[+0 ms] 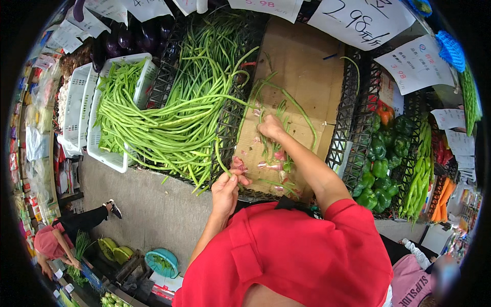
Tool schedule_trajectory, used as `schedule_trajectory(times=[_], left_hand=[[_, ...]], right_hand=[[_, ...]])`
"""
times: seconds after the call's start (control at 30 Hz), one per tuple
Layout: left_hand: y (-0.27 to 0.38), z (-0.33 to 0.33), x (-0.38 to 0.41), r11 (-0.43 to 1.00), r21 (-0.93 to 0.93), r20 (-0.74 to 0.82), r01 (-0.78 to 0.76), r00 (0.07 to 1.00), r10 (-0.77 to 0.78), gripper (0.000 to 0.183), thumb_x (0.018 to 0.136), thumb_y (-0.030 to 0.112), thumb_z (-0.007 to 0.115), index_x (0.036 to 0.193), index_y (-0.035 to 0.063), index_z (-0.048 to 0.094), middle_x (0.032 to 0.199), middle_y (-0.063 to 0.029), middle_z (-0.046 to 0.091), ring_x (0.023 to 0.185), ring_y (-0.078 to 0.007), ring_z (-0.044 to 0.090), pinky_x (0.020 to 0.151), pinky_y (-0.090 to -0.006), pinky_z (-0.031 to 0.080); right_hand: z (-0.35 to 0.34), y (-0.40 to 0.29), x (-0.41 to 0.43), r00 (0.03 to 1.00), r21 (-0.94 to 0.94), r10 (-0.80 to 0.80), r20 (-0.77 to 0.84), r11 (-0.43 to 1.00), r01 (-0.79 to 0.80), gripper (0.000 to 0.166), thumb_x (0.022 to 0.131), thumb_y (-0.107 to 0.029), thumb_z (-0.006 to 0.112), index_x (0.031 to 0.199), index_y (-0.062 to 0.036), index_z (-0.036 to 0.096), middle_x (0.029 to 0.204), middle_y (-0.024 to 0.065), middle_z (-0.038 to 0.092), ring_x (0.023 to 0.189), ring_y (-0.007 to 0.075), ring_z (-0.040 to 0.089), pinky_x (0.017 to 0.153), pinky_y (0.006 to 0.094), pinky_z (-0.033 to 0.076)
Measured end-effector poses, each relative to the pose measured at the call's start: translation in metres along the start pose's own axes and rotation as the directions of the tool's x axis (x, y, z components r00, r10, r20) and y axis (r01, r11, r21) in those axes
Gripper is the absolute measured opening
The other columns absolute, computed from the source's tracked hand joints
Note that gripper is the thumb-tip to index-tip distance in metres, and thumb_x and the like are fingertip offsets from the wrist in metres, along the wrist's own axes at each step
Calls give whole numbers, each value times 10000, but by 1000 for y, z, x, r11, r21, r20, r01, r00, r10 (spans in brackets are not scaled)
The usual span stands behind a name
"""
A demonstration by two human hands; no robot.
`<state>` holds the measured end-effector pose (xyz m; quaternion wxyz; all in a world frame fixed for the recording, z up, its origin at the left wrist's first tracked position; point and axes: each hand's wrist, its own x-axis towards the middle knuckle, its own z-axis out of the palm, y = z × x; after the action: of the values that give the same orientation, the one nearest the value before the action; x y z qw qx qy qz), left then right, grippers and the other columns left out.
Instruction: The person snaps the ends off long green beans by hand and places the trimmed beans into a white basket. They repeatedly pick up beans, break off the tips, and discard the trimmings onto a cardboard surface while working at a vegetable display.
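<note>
Between the thumb and fingers of my left hand [226, 188] is one end of a long green bean [219, 155], at the near left corner of a cardboard-lined crate. My right hand [271, 126] reaches down onto the cardboard [307, 84], its fingers closed at some bean stems; whether it grips one is unclear. Loose beans [299, 103], green scraps and pinkish-red tape pieces [239, 164] lie about on the cardboard. To the left, a big heap of long beans [168, 119] drapes over a black crate and a white basket.
Left stands a white plastic basket [119, 163] of leafy greens. Black lattice crate walls [226, 130] flank the cardboard. Green peppers [380, 169] and carrots [445, 199] are at right. Handwritten price cards [360, 23] hang ahead. One person [53, 241] bends at lower left; another [412, 280] is lower right.
</note>
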<state>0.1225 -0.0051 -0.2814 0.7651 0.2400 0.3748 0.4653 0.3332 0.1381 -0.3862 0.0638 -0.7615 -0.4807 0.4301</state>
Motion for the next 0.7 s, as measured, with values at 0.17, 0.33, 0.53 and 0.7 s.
schedule_trajectory(times=[0.17,0.33,0.53,0.7], left_hand=[[0,-3,0,1000,-28,-15,0,1000,0,181,902,87,459,1013,-30,541,785,-118,597,775,-222,572,815,-375,451],[-1,-3,2,1000,-25,-24,8,1000,-8,200,904,117,471,1013,-35,540,777,-125,597,766,-230,578,807,-374,447],[5,0,-4,998,-48,-44,-45,998,43,194,896,103,472,1012,-37,541,763,-133,595,741,-232,578,809,-404,458],[37,1,-13,987,-15,-124,-160,980,157,216,894,137,476,1008,-35,541,731,-132,585,722,-245,567,752,-399,469]], right_hand=[[-35,25,-20,999,-192,-27,-23,981,22,274,728,-226,584,798,33,640,886,256,609,863,330,609,784,404,474],[-61,58,-9,896,-392,-164,-412,920,-11,400,711,-136,606,1072,19,530,1163,235,483,1098,412,432,920,450,374],[-50,64,-24,964,-481,-139,-229,877,12,451,750,-118,528,1164,38,442,1194,229,435,1131,381,420,949,459,347],[-29,42,-90,886,-618,-413,-211,758,206,523,731,-113,592,1200,41,422,1096,235,492,1074,348,478,907,447,396]])
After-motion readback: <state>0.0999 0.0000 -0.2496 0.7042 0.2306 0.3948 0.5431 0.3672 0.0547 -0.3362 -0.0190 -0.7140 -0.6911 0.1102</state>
